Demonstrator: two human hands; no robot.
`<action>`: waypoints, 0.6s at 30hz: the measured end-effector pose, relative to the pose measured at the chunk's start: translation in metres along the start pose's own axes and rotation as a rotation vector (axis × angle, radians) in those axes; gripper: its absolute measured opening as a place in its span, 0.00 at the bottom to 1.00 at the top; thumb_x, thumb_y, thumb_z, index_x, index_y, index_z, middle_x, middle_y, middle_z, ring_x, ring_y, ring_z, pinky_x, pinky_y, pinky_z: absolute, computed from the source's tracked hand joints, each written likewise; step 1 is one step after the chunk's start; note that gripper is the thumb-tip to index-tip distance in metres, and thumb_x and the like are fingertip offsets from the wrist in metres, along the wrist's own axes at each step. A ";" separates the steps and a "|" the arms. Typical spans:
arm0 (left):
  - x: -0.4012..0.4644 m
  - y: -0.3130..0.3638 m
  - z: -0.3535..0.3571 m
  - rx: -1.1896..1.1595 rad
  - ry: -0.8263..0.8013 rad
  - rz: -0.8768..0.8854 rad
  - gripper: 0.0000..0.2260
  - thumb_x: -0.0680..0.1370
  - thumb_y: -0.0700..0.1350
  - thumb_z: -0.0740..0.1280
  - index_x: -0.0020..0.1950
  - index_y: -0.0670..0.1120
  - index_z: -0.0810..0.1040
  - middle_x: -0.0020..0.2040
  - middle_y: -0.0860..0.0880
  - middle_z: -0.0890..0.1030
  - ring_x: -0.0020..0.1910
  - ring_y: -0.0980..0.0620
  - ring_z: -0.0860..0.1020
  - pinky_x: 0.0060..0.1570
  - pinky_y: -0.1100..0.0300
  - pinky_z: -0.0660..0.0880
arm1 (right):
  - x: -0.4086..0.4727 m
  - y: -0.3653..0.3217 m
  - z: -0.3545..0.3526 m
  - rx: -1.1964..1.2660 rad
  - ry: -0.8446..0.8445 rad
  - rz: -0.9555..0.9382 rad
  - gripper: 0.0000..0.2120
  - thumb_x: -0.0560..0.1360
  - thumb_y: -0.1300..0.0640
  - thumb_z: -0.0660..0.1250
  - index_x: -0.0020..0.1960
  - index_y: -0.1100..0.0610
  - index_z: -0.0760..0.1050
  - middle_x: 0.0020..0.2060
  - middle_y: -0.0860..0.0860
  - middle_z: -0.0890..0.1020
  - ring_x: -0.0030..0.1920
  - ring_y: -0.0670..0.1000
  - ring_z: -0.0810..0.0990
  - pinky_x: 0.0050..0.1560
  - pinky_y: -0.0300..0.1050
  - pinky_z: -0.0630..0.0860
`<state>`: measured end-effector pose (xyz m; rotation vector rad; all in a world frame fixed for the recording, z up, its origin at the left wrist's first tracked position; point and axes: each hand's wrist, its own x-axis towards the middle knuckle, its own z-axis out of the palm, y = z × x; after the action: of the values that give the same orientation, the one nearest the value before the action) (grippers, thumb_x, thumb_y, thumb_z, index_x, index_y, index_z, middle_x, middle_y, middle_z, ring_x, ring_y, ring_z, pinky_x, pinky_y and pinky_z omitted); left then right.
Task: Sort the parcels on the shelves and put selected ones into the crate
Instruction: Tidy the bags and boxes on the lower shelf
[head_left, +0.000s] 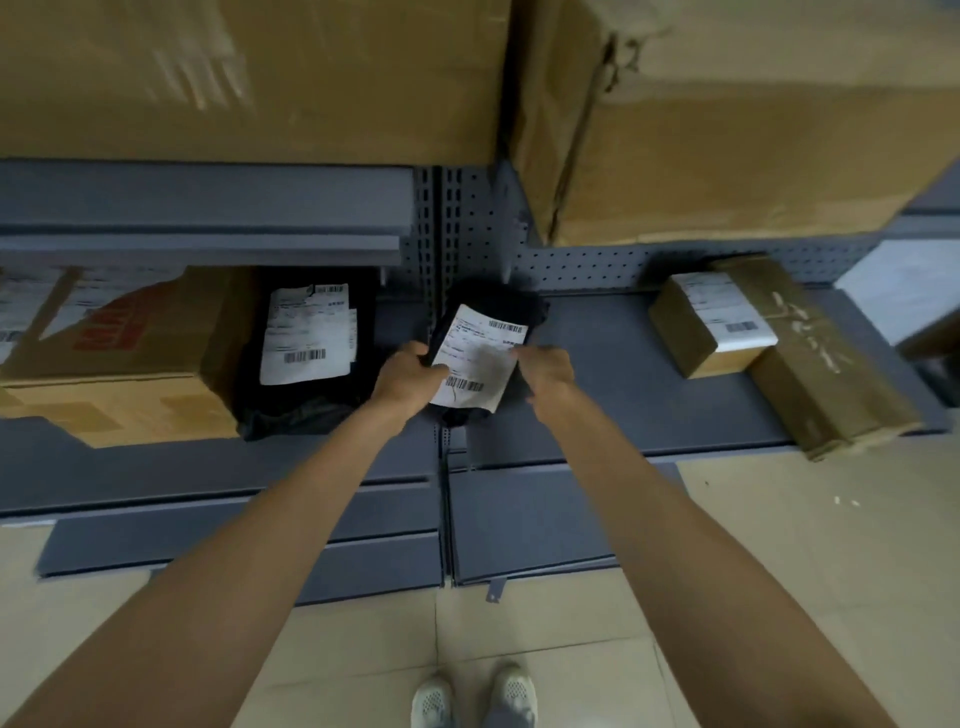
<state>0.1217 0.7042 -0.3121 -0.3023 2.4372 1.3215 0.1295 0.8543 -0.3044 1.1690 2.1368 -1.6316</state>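
— Parcel in a black bag (480, 353), its white label (475, 361) turned up, is held in front of the grey shelving (613, 364), at the upright between two bays. How is it gripped?

— It is gripped from both sides. The left hand (408, 376) is curled round the label's left edge, thumb laid on the paper; the right hand (545, 371) is closed on the right edge, fingertips pinching bag and label together. Nothing else is held.

— What lies beyond the fingers?

— Past the left knuckles, a second black-bagged parcel (306, 348) is stood against a cardboard box (119, 358). Well beyond the right knuckles, a small labelled carton (711, 325) is seen touching a long brown box (821, 358). Large cartons (727, 114) are stacked on the shelf above. No crate is in view.

— What could go wrong?

— The bag looks soft and slack, so it could probably sag or slide out if one side were released while the label is read. The label's lower corner appears lifted; a pull there might tear it. The frame is blurred, so a misread address, and a wrong sort, cannot be ruled out.

— And the arms?

— Both forearms are stretched forward and down, converging on the parcel, wrists slightly bent inward, with the shoes (475, 696) seen below.
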 end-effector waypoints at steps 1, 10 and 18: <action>0.002 -0.001 0.004 -0.004 -0.028 -0.029 0.18 0.77 0.42 0.66 0.67 0.41 0.71 0.62 0.43 0.78 0.58 0.45 0.76 0.49 0.60 0.70 | 0.002 0.007 0.001 0.041 -0.047 0.039 0.18 0.78 0.56 0.66 0.65 0.63 0.73 0.56 0.58 0.78 0.49 0.55 0.73 0.52 0.52 0.75; 0.014 -0.011 0.010 -0.307 -0.053 -0.076 0.15 0.76 0.40 0.70 0.61 0.45 0.74 0.57 0.47 0.79 0.54 0.48 0.77 0.49 0.57 0.72 | 0.011 0.024 0.018 0.317 -0.235 0.041 0.07 0.77 0.61 0.66 0.55 0.60 0.75 0.56 0.59 0.82 0.54 0.59 0.82 0.55 0.52 0.80; 0.007 -0.014 -0.002 -0.406 -0.027 -0.110 0.19 0.73 0.41 0.73 0.55 0.43 0.65 0.49 0.47 0.77 0.41 0.54 0.77 0.35 0.60 0.75 | 0.012 0.027 0.021 0.353 -0.238 -0.024 0.11 0.73 0.63 0.70 0.53 0.58 0.71 0.50 0.55 0.82 0.51 0.57 0.82 0.50 0.50 0.79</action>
<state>0.1200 0.6950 -0.3246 -0.5077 2.0812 1.7494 0.1342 0.8435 -0.3391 0.9750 1.7723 -2.1024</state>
